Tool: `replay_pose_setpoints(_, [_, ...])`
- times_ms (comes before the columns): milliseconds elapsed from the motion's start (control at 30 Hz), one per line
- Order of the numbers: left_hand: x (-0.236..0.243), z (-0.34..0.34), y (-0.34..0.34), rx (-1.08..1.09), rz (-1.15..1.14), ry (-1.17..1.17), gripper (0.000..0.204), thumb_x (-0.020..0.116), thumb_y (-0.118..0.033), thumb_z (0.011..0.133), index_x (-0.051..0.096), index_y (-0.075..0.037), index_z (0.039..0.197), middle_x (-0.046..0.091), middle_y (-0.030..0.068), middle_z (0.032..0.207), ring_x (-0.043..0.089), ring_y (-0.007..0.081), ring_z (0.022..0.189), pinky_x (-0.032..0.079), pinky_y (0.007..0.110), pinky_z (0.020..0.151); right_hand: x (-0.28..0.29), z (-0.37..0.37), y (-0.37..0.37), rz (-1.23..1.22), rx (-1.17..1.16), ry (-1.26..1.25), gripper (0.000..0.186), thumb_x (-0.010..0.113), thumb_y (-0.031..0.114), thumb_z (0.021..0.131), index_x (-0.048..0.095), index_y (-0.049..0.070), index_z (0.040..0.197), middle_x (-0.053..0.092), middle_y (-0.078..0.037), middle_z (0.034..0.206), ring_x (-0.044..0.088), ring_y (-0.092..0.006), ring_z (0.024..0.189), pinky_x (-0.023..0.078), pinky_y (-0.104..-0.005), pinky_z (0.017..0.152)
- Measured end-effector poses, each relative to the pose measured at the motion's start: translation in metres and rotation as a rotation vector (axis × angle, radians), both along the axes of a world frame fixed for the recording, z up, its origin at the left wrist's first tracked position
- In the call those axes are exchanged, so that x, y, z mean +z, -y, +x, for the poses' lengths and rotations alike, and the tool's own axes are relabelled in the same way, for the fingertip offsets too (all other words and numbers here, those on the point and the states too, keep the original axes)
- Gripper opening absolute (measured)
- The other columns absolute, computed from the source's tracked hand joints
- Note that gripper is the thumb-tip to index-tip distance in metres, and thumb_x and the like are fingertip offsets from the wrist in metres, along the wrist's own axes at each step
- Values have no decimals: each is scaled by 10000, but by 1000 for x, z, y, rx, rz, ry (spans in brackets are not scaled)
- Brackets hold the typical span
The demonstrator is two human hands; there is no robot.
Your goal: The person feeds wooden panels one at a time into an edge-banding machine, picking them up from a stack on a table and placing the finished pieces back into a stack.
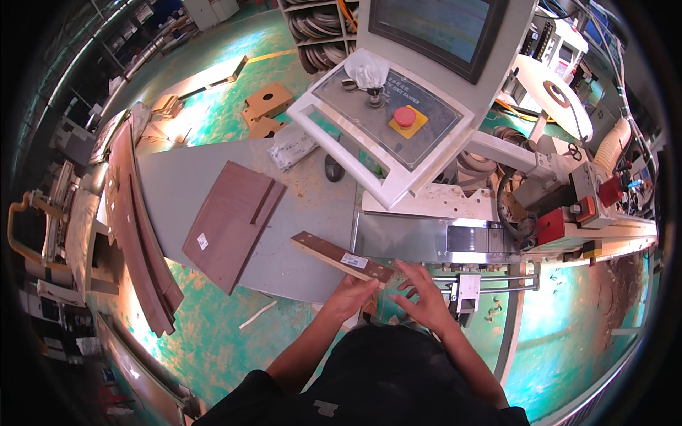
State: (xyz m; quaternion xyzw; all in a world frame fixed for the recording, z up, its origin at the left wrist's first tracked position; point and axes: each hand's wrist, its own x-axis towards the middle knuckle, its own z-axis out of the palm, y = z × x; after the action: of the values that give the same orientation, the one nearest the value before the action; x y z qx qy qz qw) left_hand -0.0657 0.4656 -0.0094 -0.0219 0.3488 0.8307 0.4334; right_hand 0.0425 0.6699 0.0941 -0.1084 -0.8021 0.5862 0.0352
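Note:
My left hand (pixel 352 295) grips a narrow brown board (pixel 334 252) with a pale long edge and a white label on its face, held at a slant over the front of the grey worktable (pixel 295 216). My right hand (pixel 419 295) is open just beside the board's right end, fingers apart and slightly curled. A larger brown panel (pixel 227 220) with a small label lies on the table to the left. Behind the board runs the metal bed (pixel 401 234) of a machine.
A control console (pixel 426 42) with screen and red button (pixel 404 116) overhangs the table. A wrapped packet (pixel 290 148) lies beneath it. Long brown panels (pixel 138 234) are stacked at left. Machine parts (pixel 579 206) stand at right; cardboard pieces (pixel 263 99) lie on the floor behind.

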Motion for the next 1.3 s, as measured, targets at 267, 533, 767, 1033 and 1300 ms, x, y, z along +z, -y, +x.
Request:
replay_pose_setpoints(267, [0, 21, -84, -198, -237, -25, 284, 696, -211, 1069, 580, -106, 1306, 667, 63, 1225, 662, 198, 1156, 545, 382, 1027, -63, 17, -51, -225, -219, 17, 264, 693, 195, 1047, 700, 4, 1229, 715, -85, 1051, 722, -195, 972, 581, -321, 846])
replay_pose_setpoints(533, [2, 2, -88, -70, -857, -1082, 583, 865, -194, 871, 579, -17, 1347, 648, 127, 1181, 663, 269, 1065, 548, 404, 918, -129, 27, -141, -715, -545, 155, 340, 672, 314, 1083, 696, -17, 1158, 716, -58, 950, 723, -135, 789, 584, -275, 725])
replay_pose_setpoints(767, [-2, -50, -88, 56, -1103, -1699, 673, 861, -219, 835, 575, -38, 1417, 603, 188, 1190, 624, 396, 1059, 522, 465, 935, -116, 37, -124, -259, -821, -62, 299, 698, 206, 1004, 691, -41, 1172, 735, -100, 982, 719, -162, 847, 539, -279, 757])
replay_pose_setpoints(1033, [-31, -79, -116, -76, -978, -1647, 535, 812, -275, 912, 604, -41, 1346, 632, 186, 987, 639, 418, 915, 517, 509, 792, -134, -23, -90, -846, -653, 223, 397, 651, 316, 1070, 668, -81, 1067, 768, -199, 943, 788, -260, 788, 634, -336, 671])
replay_pose_setpoints(1300, [-24, -100, -137, -260, -864, -1719, 309, 778, -158, 935, 507, -13, 912, 557, 209, 853, 563, 465, 781, 463, 525, 705, -150, -73, -99, -605, -734, 198, 468, 553, 314, 1116, 688, -78, 898, 760, -177, 738, 752, -241, 583, 589, -338, 511])
